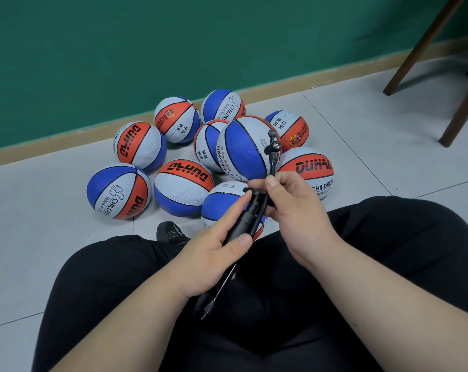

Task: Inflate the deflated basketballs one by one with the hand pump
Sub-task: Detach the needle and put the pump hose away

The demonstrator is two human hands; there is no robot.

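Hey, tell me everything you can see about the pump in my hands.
The pump is a slim black tube, plastic by its look, tilted over the lap. The left hand grips its barrel. A thin metal rod sticks out below to a dark handle. From the top a black hose curves up to a nozzle in front of the balls; the right hand pinches the hose. Whether the nozzle touches a ball is unclear.

Ten basketballs [238, 149] (and one hand pump [245, 220])
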